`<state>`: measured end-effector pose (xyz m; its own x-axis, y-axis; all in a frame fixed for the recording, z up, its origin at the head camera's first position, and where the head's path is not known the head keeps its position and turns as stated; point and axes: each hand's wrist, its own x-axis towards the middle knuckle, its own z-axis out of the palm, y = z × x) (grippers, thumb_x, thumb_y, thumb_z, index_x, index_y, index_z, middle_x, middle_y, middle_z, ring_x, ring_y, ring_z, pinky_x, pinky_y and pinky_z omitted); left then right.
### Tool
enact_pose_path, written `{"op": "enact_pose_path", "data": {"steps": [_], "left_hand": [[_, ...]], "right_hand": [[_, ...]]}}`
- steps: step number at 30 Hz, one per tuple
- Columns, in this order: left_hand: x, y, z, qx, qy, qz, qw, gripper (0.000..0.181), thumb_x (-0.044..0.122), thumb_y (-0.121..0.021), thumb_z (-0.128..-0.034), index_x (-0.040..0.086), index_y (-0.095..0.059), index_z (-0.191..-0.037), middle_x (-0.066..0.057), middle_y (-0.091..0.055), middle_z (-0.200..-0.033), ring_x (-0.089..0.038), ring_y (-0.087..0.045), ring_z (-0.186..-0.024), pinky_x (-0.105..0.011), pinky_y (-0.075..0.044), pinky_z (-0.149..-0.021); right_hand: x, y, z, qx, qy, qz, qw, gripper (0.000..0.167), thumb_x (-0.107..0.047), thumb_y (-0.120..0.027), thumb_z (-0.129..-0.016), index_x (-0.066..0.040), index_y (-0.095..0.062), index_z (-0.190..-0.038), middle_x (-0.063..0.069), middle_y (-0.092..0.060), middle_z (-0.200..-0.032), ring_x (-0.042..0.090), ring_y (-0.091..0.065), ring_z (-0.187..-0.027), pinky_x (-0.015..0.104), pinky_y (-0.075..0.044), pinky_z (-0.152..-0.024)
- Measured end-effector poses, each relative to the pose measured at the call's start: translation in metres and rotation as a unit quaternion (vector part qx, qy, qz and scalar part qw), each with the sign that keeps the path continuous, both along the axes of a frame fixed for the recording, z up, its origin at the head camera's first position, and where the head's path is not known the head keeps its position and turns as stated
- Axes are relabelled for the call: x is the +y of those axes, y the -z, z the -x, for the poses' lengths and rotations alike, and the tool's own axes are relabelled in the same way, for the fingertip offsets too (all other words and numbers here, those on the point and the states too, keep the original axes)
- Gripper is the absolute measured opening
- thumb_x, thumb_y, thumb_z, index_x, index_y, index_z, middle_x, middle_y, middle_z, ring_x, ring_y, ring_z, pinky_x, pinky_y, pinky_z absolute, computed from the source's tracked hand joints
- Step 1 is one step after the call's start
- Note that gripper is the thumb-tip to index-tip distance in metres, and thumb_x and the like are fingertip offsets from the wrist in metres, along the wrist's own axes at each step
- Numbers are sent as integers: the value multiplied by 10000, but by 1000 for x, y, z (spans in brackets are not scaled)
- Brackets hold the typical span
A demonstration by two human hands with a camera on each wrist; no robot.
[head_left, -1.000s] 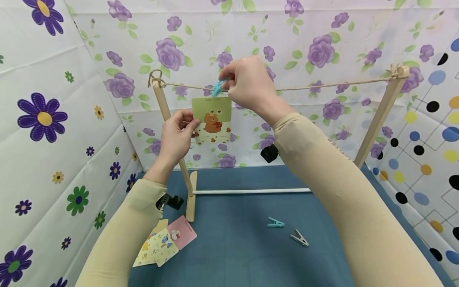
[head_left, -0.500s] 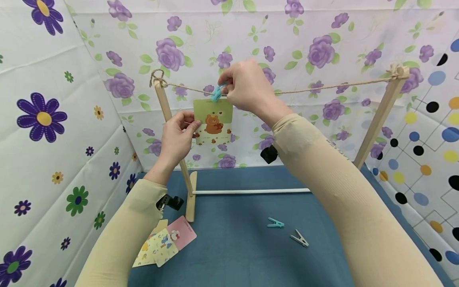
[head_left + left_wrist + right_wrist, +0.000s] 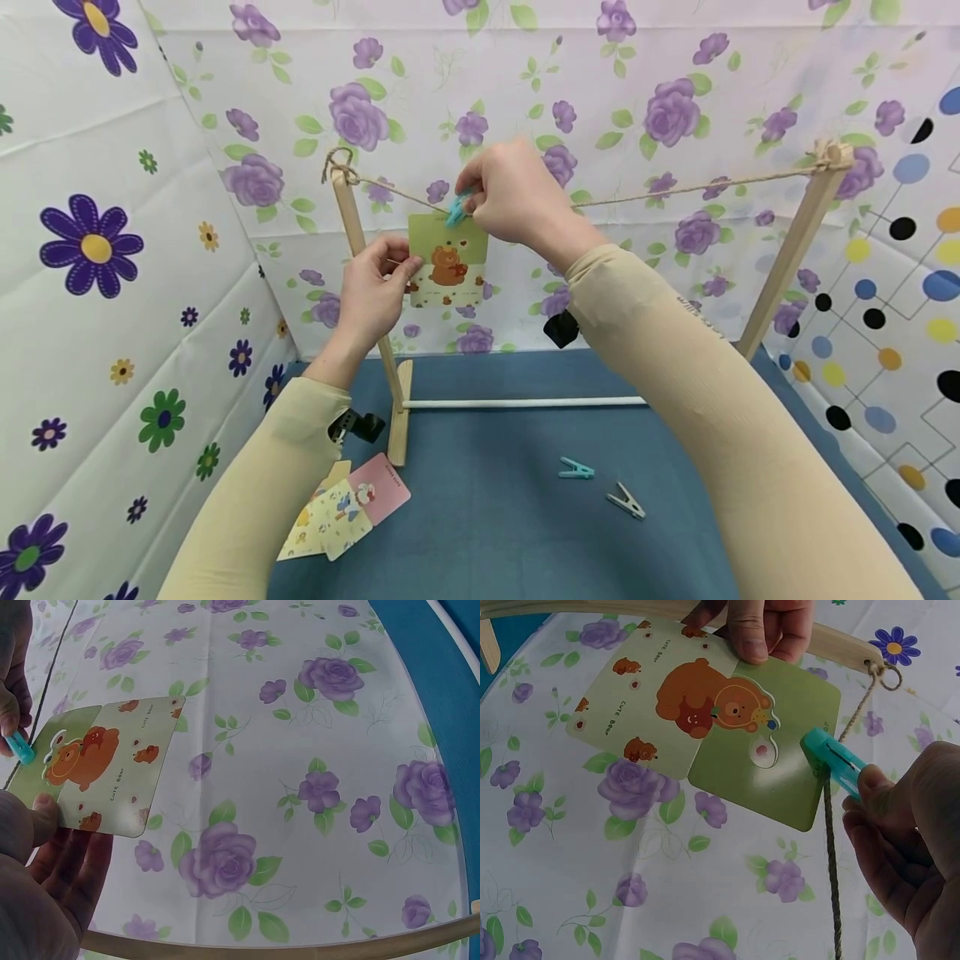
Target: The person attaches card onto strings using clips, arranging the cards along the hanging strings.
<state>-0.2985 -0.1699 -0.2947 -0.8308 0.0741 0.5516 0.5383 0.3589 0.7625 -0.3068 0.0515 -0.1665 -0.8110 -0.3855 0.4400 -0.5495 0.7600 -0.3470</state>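
Observation:
My left hand point(image 3: 375, 287) pinches the left edge of a green and cream bear card point(image 3: 447, 262) between thumb and fingers. With my right hand point(image 3: 517, 196) I pinch a turquoise clothespin point(image 3: 457, 208) at the card's top edge. In the right wrist view the clothespin point(image 3: 836, 761) bites over the card's green end, right where the twine point(image 3: 831, 855) passes. How far its tips reach round the twine is hard to tell. The twine point(image 3: 645, 197) sags toward the card, strung between two wooden posts.
Another turquoise clothespin point(image 3: 576, 468) and a grey clothespin point(image 3: 626, 501) lie on the blue cloth point(image 3: 510, 533). Several cards point(image 3: 348, 508) overlap at the lower left. A white rod point(image 3: 525, 403) joins the stand's feet, below the left post point(image 3: 367, 283) and right post point(image 3: 795, 250).
Both hands have lowered slightly, with the card and clothespin. The twine now dips lower near the card, and the left post's top leans a little to the right.

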Motion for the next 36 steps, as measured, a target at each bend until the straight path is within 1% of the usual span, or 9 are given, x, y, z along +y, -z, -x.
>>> {"op": "enact_pose_path", "data": {"steps": [14,20,22,25,27,30,31,34,36], "left_hand": [[-1,3,2,67,-68,91,9999,169,89,-684,-1062,-12,-703,-1195,-150,-754,-1076,-252,-715,-952,-261,-606,-743],[-1,3,3,125,-105,59,9998,176,83,-685,-1061,-13,-704,-1207,-144,-750,-1073,-251,-719,-952,-272,-610,-749],[0,4,4,162,-121,45,9998,184,77,-688,-1059,-15,-701,-1217,-144,-736,-1071,-258,-720,-951,-280,-612,-756],[0,6,3,241,-199,64,9995,219,95,-695,-1059,0,-698,-1257,-138,-722,-1070,-258,-728,-950,-287,-612,-769],[0,8,2,302,-267,83,9992,260,120,-698,-1063,19,-689,-1303,-131,-718,-1091,-255,-733,-963,-287,-603,-780],[-2,15,-2,380,-333,79,9987,312,148,-686,-1075,51,-666,-1371,-120,-721,-1147,-246,-736,-1007,-281,-582,-811],[-3,17,-3,401,-323,55,9987,325,147,-680,-1079,53,-654,-1390,-121,-719,-1168,-249,-735,-1026,-281,-575,-820],[-6,23,-8,432,-297,-6,9986,339,149,-661,-1090,60,-633,-1417,-123,-712,-1217,-261,-728,-1068,-268,-558,-843],[-8,26,-11,435,-266,-43,9987,342,152,-654,-1094,57,-627,-1422,-130,-707,-1229,-273,-725,-1083,-255,-550,-842]], "right_hand": [[-1,2,2,-19,15,-205,9998,244,0,-654,-981,-75,-830,-1133,39,-789,-1067,131,-694,-906,269,-566,-767],[1,2,3,-56,-183,-247,9995,295,-28,-664,-992,-67,-795,-1253,50,-781,-1076,152,-680,-861,288,-547,-758],[3,3,3,-43,-276,-302,9992,329,-85,-685,-1011,-72,-757,-1332,59,-771,-1146,177,-689,-937,309,-548,-816],[7,6,2,15,-344,-404,9986,466,-213,-703,-1041,-104,-644,-1490,70,-711,-1364,204,-670,-1197,344,-529,-968],[12,11,-1,236,-322,-393,9984,560,-306,-709,-1046,-140,-569,-1563,53,-631,-1497,220,-572,-1377,362,-462,-1104],[20,25,-9,876,-347,-16,9956,607,-362,-712,-1044,-159,-537,-1589,45,-557,-1577,242,-466,-1480,378,-352,-1214],[24,32,-11,1161,-370,165,9924,597,-362,-715,-1042,-155,-551,-1578,45,-557,-1575,249,-450,-1488,382,-315,-1240],[36,54,-20,1909,-553,851,9764,524,-293,-731,-1033,-122,-619,-1516,76,-599,-1521,278,-487,-1442,410,-335,-1225],[44,69,-25,2230,-677,1215,9648,493,-236,-738,-1023,-106,-644,-1489,87,-615,-1500,290,-509,-1415,437,-369,-1200]]}}
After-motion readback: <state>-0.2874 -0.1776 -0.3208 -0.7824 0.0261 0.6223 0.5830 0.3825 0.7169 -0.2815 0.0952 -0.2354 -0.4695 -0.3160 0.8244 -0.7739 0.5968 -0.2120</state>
